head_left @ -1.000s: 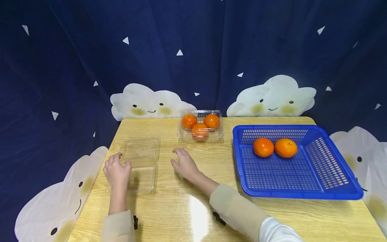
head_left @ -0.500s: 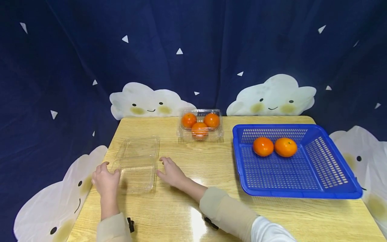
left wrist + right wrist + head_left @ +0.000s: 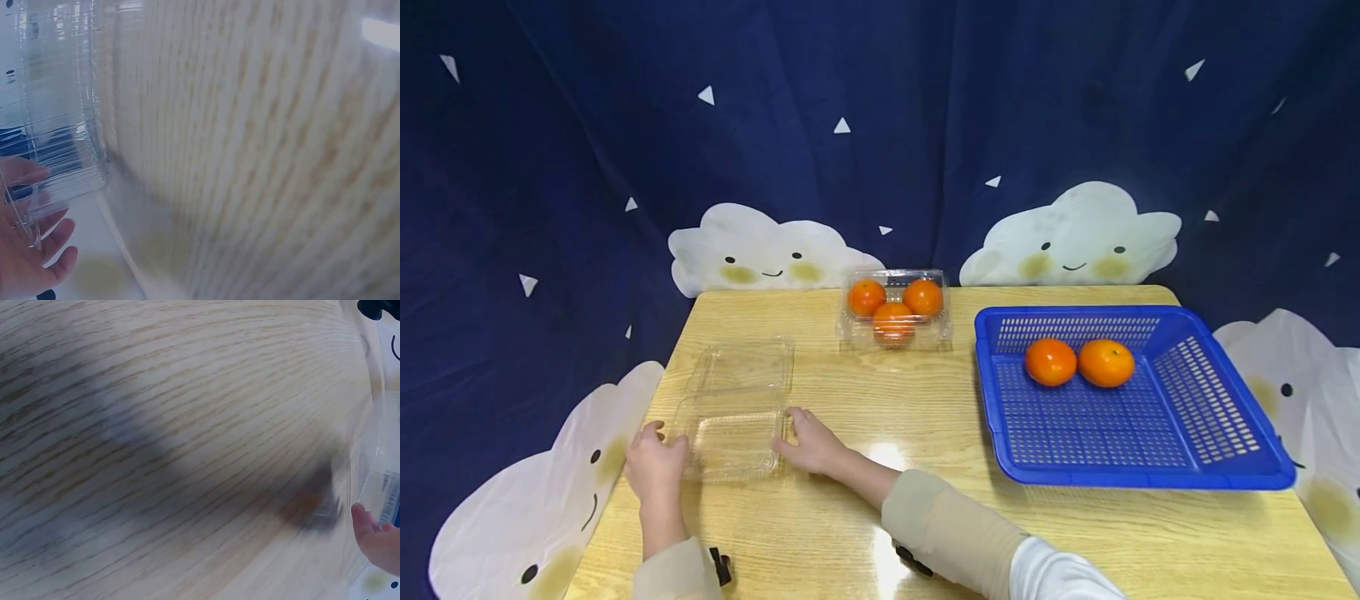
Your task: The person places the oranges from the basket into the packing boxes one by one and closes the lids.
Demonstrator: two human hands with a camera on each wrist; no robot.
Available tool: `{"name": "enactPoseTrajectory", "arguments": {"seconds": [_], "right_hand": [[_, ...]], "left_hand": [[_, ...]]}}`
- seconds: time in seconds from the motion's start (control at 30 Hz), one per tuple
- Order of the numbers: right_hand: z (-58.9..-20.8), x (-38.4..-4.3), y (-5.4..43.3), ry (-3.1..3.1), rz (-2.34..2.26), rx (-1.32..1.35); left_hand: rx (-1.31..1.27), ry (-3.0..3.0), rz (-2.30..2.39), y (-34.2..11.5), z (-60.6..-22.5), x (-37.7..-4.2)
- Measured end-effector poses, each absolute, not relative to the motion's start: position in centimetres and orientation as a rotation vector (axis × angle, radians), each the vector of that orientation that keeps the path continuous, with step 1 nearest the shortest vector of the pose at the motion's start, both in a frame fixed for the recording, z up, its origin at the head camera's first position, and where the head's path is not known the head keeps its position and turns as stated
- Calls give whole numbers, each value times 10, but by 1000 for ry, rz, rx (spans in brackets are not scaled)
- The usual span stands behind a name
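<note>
A clear plastic clamshell box (image 3: 733, 433) lies unfolded on the wooden table at the left, with nothing in it. Its lid half (image 3: 748, 364) is spread out on the far side. My left hand (image 3: 653, 462) is at the left edge of the near half, thumb right at the rim and fingers loosely bent. In the left wrist view, the clear plastic (image 3: 59, 94) overlaps that hand's fingers (image 3: 59, 240). On the opposite side, my right hand (image 3: 811, 443) has its fingertips at the right rim. The right wrist view shows its fingers (image 3: 369, 525) beside the plastic wall.
A second clear box (image 3: 936, 333), closed, holds three round orange fruits (image 3: 892, 322) at the table's back edge. On the right stands a blue plastic basket (image 3: 1187, 433) with two more orange fruits (image 3: 1107, 363). A dark blue curtain (image 3: 880, 108) hangs behind.
My left hand has drawn back toward the front left, off the box to its left edge. My right hand has moved left and nearer, up to the box's right rim.
</note>
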State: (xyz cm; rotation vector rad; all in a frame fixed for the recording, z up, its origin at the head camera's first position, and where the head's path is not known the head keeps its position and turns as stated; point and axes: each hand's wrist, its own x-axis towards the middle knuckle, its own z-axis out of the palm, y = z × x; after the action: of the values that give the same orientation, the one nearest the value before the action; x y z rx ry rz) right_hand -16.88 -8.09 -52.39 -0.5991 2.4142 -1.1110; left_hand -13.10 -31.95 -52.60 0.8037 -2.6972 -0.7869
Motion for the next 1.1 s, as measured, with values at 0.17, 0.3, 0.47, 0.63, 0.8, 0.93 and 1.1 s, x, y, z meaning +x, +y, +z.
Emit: {"name": "enactPoseTrajectory", "arguments": {"seconds": [0.17,0.3,0.47,0.63,0.8,0.93,1.1], "right_hand": [[-523,-166,-84,2409,-1097,-589],[-525,-165,-86,2409,-1089,-578],[-531,-165,-88,2422,-1077,-569],[-532,-165,-87,2412,-1102,-563],[-529,-166,-85,2387,-1115,-550],[-526,-168,-80,2334,-1152,-528],[-526,-174,-74,2267,-1211,-482]], "left_hand": [[817,-2720,-789,-321,-529,-130],[819,-2747,-815,-319,-530,-129],[795,-2748,-859,-317,-530,-127],[791,-2726,-860,-315,-531,-126],[786,-2721,-884,-315,-531,-124],[741,-2731,-930,-314,-530,-123],[649,-2758,-975,-313,-530,-121]]}}
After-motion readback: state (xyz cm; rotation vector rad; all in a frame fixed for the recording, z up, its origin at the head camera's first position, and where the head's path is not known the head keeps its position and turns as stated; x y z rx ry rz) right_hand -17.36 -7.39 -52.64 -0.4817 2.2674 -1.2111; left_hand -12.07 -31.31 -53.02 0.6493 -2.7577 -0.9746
